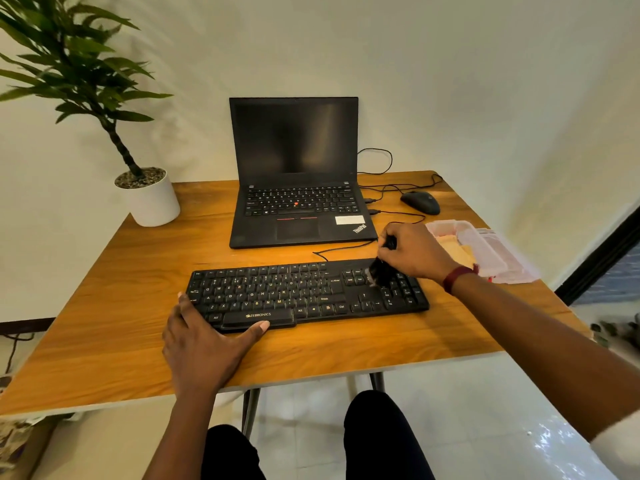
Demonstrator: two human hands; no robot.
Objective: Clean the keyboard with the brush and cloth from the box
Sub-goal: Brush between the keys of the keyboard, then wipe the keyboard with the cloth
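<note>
The black keyboard lies across the middle of the desk, near its front edge. The left hand lies flat at the keyboard's front left corner, fingers straight and spread. Its thumb reaches along the front edge below the space bar, and a finger runs up the left end.

The right arm comes in from the right, wrist bent down over the keyboard's right end. The right hand is curled around a dark brush, whose bristles touch the keys beside the number pad.

A clear plastic box sits at the desk's right edge, just behind that hand, with a yellowish cloth inside.
</note>
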